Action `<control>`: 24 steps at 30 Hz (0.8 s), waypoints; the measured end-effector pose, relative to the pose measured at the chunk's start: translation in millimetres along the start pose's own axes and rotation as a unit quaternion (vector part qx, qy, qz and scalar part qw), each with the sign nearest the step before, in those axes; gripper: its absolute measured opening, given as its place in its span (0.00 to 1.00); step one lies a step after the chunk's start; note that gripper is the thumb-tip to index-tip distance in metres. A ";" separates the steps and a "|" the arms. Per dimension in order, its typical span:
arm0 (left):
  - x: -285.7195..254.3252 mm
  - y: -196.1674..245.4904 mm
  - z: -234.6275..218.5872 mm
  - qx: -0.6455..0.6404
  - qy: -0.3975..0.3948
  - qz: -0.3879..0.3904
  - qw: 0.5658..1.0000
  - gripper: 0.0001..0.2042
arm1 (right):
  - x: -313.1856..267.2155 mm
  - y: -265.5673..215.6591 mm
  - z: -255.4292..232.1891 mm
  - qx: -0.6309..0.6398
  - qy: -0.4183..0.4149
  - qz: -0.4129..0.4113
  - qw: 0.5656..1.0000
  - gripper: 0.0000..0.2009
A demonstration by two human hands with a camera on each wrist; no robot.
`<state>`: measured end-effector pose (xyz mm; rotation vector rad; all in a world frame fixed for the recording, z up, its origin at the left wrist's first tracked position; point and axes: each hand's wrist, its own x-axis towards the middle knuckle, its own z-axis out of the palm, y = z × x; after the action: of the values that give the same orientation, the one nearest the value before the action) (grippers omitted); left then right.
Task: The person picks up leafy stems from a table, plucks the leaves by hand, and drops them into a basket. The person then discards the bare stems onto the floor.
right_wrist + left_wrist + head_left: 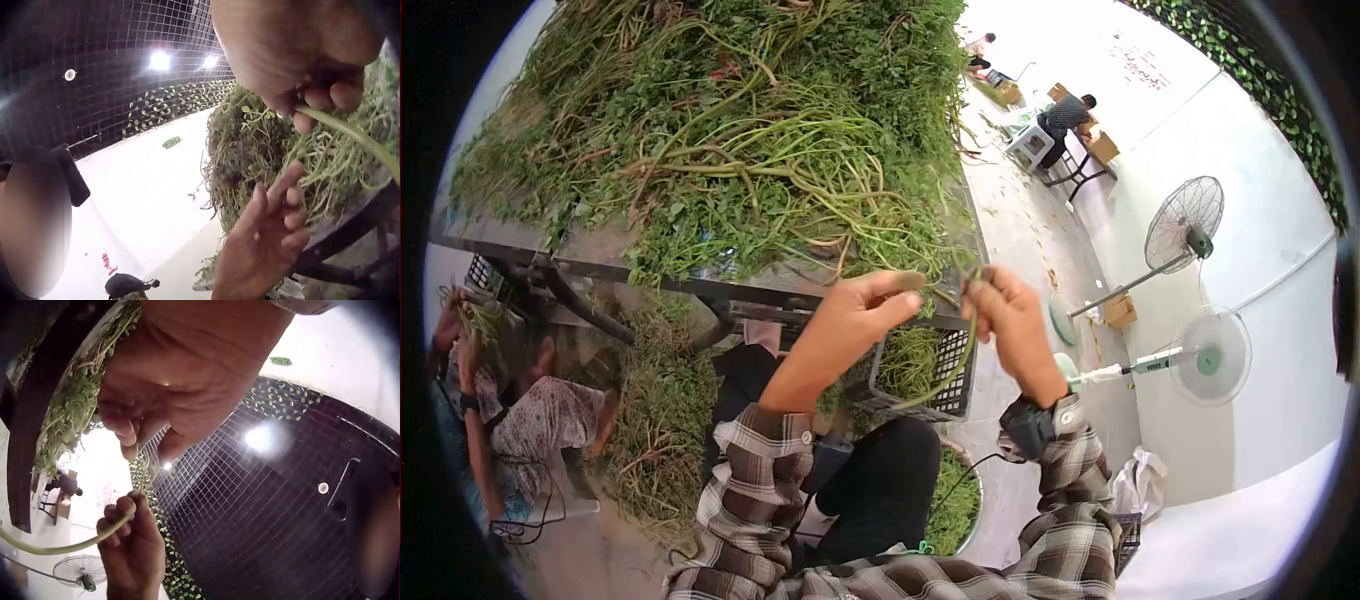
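While my right hand (1005, 315) pinches a long green stem (945, 375), my left hand (870, 310) hovers just beside it, fingers loosely spread. Both sit before the heaped greens (730, 140) on the table (600, 262).

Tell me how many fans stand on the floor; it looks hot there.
2: the upper fan and the lower fan, both right of the right hand. Others may be hidden.

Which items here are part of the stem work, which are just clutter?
In use:
right hand, pinching the green stem
left hand, fingers loosely spread, holding nothing
heap of greens on the table
black crate holding greens, below the hands

Lying about:
two standing fans
white bag on the floor
round basin of greens by the knee
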<state>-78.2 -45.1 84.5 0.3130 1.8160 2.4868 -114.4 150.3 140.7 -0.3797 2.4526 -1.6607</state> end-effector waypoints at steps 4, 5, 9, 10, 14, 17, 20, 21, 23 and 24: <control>3.1 -4.4 -2.2 -0.039 -0.040 -0.012 0.998 0.21 | -9.0 12.8 27.5 0.025 -0.054 0.020 0.998 0.08; 5.3 -7.5 0.3 -0.060 -0.037 0.004 0.998 0.20 | -10.5 14.1 31.7 0.036 -0.080 0.023 0.996 0.09; 4.2 -10.8 -1.0 -0.108 -0.024 -0.027 0.993 0.15 | -15.2 8.2 41.3 0.042 -0.117 0.035 0.992 0.11; 3.8 -9.2 -1.8 -0.108 -0.025 -0.026 0.994 0.13 | -16.3 5.9 44.3 0.038 -0.110 0.034 0.993 0.11; 3.6 -10.7 -0.1 -0.104 0.002 -0.017 0.994 0.11 | -22.6 10.5 47.6 0.028 -0.084 -0.003 0.996 0.11; 1.3 -12.9 2.7 0.107 0.076 0.099 0.986 0.11 | -27.7 12.2 40.7 -0.036 -0.091 -0.043 0.994 0.10; 3.0 -18.6 8.7 0.086 0.122 0.145 0.978 0.12 | -38.6 0.0 36.0 -0.129 -0.078 -0.052 0.987 0.09; 2.3 -19.0 10.9 0.086 0.120 0.145 0.978 0.12 | -42.2 -0.7 34.7 -0.148 -0.075 -0.060 0.984 0.08; 0.5 -20.2 15.7 0.131 0.118 0.144 0.974 0.11 | -47.7 -0.6 31.6 -0.167 -0.071 -0.068 0.981 0.08; 1.4 -23.3 19.2 0.131 0.117 0.143 0.974 0.11 | -50.1 0.0 29.9 -0.173 -0.065 -0.068 0.980 0.08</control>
<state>-77.8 -19.6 68.3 0.3253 2.3564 2.5567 -58.5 138.4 128.9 -0.6907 2.6644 -1.2001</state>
